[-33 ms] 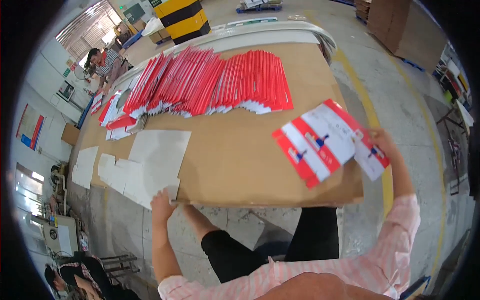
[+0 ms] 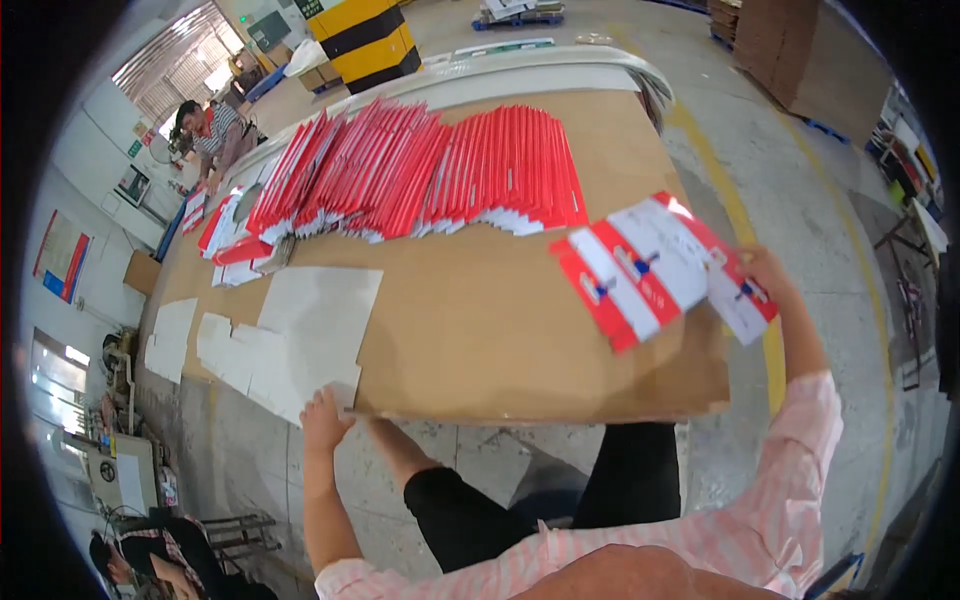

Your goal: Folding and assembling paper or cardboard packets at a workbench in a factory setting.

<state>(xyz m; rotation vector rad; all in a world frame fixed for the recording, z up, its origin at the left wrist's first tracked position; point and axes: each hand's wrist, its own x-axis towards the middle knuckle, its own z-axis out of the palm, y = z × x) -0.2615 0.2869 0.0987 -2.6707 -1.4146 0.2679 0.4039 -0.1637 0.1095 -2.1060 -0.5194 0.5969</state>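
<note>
A red-and-white printed carton blank (image 2: 665, 260), flat with cut flaps, hangs tilted above the right part of the table. My right hand (image 2: 765, 275) is closed on its right edge. At the table's front edge, my left hand (image 2: 324, 420) is closed on the near corner of a pale grey carton blank (image 2: 320, 310), which lies plain side up. A long row of folded red-and-white cartons (image 2: 400, 170) leans in overlapping order along the far side.
The brown cardboard-topped table (image 2: 480, 330) fills the middle. Another grey blank (image 2: 172, 340) lies at its left end. A person (image 2: 212, 135) works at the far left, another (image 2: 160, 555) at the lower left. Tall brown cardboard stacks (image 2: 815, 65) stand at the far right.
The printed blank in my right hand has moved slightly away from me, farther from the table's front edge. My left hand keeps its place on the grey blank's corner.
</note>
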